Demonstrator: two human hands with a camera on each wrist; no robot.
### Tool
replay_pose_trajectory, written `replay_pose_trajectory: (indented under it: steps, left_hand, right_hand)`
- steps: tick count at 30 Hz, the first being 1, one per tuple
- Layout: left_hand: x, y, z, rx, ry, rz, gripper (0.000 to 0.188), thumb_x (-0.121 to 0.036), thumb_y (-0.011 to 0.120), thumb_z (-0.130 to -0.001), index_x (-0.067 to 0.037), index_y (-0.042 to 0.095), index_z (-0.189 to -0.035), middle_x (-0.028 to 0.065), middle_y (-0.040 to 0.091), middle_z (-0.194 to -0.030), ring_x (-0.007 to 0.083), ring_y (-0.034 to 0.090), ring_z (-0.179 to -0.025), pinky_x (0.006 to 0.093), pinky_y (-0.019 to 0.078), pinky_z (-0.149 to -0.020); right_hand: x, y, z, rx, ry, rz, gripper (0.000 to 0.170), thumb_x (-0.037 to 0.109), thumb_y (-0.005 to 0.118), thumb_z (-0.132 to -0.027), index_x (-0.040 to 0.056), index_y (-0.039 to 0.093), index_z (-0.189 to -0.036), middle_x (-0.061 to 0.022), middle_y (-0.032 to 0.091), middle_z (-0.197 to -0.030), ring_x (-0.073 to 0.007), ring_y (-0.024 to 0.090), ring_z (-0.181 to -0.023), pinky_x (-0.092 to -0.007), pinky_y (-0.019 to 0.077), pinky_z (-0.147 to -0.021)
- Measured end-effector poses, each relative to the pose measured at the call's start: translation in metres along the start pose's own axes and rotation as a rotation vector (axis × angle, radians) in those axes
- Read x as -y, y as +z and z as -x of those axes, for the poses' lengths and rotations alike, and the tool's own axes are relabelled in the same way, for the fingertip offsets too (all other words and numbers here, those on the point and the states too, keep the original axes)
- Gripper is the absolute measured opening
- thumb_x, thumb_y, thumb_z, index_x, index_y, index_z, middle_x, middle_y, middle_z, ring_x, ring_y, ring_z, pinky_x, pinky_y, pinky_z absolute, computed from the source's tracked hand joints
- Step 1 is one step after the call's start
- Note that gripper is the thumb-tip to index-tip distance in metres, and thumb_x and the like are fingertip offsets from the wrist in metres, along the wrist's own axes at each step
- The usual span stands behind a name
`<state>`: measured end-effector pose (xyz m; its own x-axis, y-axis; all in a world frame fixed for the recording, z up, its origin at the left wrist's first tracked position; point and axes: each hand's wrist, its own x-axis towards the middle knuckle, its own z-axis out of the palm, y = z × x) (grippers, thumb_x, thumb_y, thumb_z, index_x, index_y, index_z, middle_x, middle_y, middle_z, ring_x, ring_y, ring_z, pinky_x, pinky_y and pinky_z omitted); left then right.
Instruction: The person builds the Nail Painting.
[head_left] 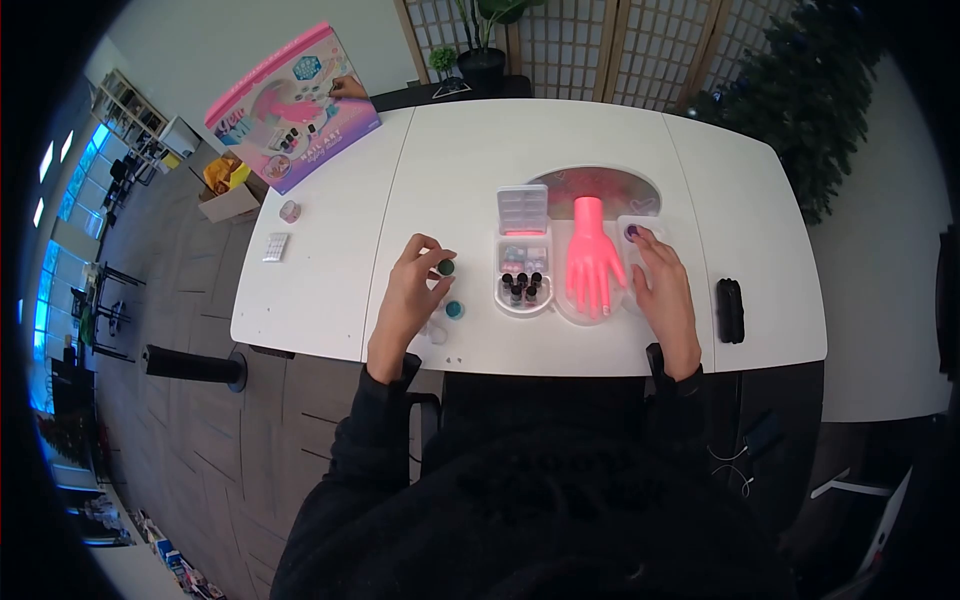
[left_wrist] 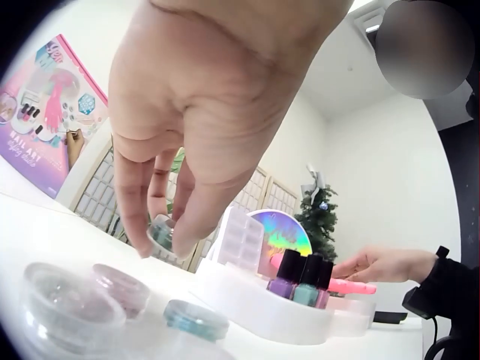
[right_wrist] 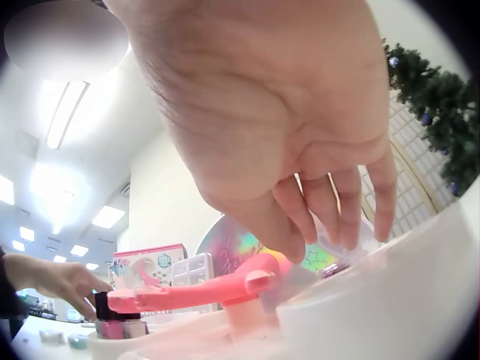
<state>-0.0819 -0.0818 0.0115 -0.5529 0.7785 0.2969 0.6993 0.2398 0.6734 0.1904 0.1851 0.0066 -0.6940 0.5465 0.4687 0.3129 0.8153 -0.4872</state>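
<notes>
Over the left part of the table my left hand (head_left: 402, 292) pinches a small round pot of dark green (head_left: 446, 268) between thumb and fingertips. Below that hand lie a teal pot (head_left: 455, 310), a pinkish pot (left_wrist: 121, 289) and a clear pot (left_wrist: 71, 296). My right hand (head_left: 668, 285) reaches over the right end of the white tray, its fairly straight fingertips at a small purple pot (head_left: 631, 232). Between the hands, a pink model hand (head_left: 590, 250) lies palm-flat on the tray, fingers towards me. Several black-capped nail polish bottles (head_left: 521, 290) stand in the tray's left compartment.
A clear-lidded compartment box (head_left: 522, 210) stands open behind the bottles, and a shiny rounded panel (head_left: 640, 190) is at the back. A black case (head_left: 730, 310) lies at the right. The nail art box (head_left: 290, 110) stands at the back left, near a small round container (head_left: 290, 211).
</notes>
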Motion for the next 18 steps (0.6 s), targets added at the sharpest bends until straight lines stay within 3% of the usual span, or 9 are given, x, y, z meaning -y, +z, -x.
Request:
replay_pose_trajectory:
  steps: [1, 5, 7, 8, 12, 18]
  left_hand:
    - [-0.009, -0.003, -0.001, -0.004, 0.032, 0.069, 0.037, 0.01, 0.083, -0.082, 0.001, 0.077, -0.118, 0.0092, 0.066, -0.113, 0.0225, 0.072, -0.092, 0.0328, 0.0639, -0.08]
    - [-0.047, -0.006, 0.0, -0.002, 0.09, 0.113, 0.038, 0.009, 0.085, -0.082, -0.001, 0.078, -0.118, 0.0081, 0.066, -0.113, 0.0185, 0.071, -0.093, 0.0306, 0.0638, -0.082]
    - [-0.062, -0.002, 0.0, 0.01, 0.184, 0.196, 0.044, 0.006, 0.088, -0.081, 0.0, 0.076, -0.123, 0.0087, 0.068, -0.115, 0.0175, 0.072, -0.095, 0.0295, 0.0637, -0.084]
    - [-0.068, 0.002, -0.001, 0.013, 0.207, 0.26, 0.058, 0.007, 0.088, -0.082, -0.001, 0.069, -0.137, 0.0088, 0.069, -0.117, 0.0175, 0.073, -0.098, 0.0294, 0.0638, -0.086]
    - [-0.087, 0.017, 0.001, 0.093, 0.175, 0.478, 0.078, 0.008, 0.086, -0.085, -0.001, 0.054, -0.155, 0.0093, 0.072, -0.117, 0.0166, 0.074, -0.102, 0.0307, 0.0642, -0.09]
    - [-0.092, 0.031, 0.003, 0.092, 0.171, 0.499, 0.075, 0.007, 0.087, -0.084, -0.004, 0.057, -0.152, 0.0089, 0.069, -0.118, 0.0165, 0.071, -0.102, 0.0298, 0.0656, -0.088]
  right_hand:
    - [0.008, -0.004, -0.001, -0.021, -0.016, -0.061, 0.04, -0.009, 0.065, -0.092, -0.0075, 0.07, -0.131, -0.0213, 0.068, -0.144, -0.04, 0.066, -0.127, -0.0446, 0.0551, -0.107]
    - [0.044, -0.014, -0.002, -0.029, -0.132, -0.191, 0.036, -0.008, 0.068, -0.091, -0.0046, 0.073, -0.127, -0.0177, 0.072, -0.138, -0.0365, 0.07, -0.118, -0.0426, 0.0582, -0.1]
    - [0.061, -0.015, -0.002, 0.001, -0.288, -0.307, 0.034, -0.008, 0.071, -0.089, -0.0042, 0.073, -0.123, -0.0142, 0.074, -0.133, -0.0328, 0.071, -0.109, -0.0405, 0.0594, -0.093]
    - [0.068, -0.013, -0.003, 0.039, -0.32, -0.319, 0.037, -0.006, 0.075, -0.087, -0.0033, 0.074, -0.124, -0.0126, 0.074, -0.135, -0.0315, 0.071, -0.104, -0.0399, 0.0594, -0.09]
    - [0.091, 0.002, -0.001, 0.039, -0.413, -0.405, 0.039, 0.003, 0.081, -0.088, -0.0016, 0.074, -0.126, -0.0128, 0.073, -0.136, -0.0311, 0.071, -0.099, -0.0397, 0.0593, -0.085]
    - [0.094, 0.011, 0.005, 0.054, -0.353, -0.491, 0.033, 0.002, 0.083, -0.089, 0.0001, 0.076, -0.122, -0.0133, 0.075, -0.131, -0.0282, 0.071, -0.097, -0.0373, 0.0595, -0.081]
